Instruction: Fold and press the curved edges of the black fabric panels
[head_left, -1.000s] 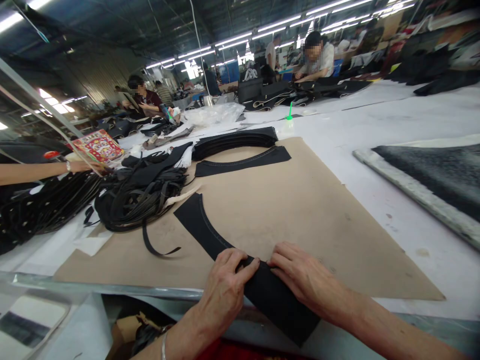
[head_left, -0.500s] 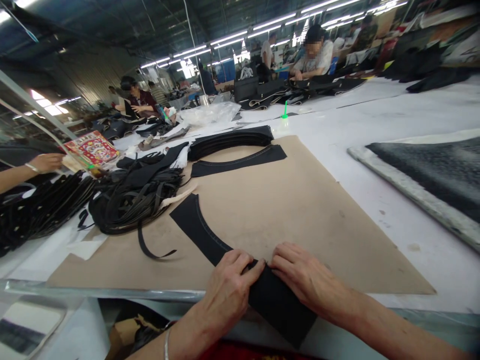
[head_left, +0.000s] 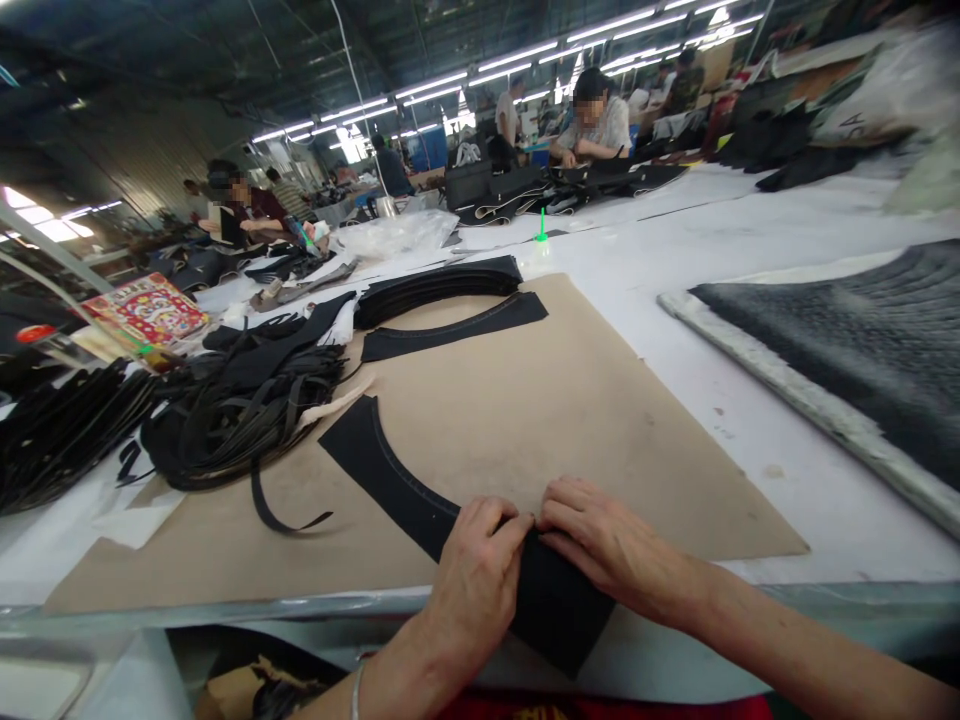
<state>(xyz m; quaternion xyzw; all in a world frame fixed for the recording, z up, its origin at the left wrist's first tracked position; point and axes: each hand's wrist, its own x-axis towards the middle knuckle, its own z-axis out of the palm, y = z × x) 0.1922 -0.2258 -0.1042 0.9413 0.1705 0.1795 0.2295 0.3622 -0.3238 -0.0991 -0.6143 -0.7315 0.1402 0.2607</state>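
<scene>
A curved black piece (head_left: 401,490) lies on the brown sheet (head_left: 585,400), its lower end hanging past the table's front edge. My left hand (head_left: 484,560) pinches its inner curved edge, fingers bent together. Close to its right, my right hand (head_left: 600,540) grips the same edge, fingertips pressed together. The two hands nearly meet. Farther back lies a second curved black piece (head_left: 457,328), in front of a stack of similar pieces (head_left: 439,285).
A heap of black strips (head_left: 240,410) lies at the left, beside more stacked dark pieces (head_left: 67,430). A green-tipped bottle (head_left: 541,232) stands behind the sheet. At the right is a pale-edged slab with dark material (head_left: 840,350). People work at the back.
The view has shifted right, so most things appear farther left. Both hands stay on the black piece's edge. The other person's hand at the left has gone from view.
</scene>
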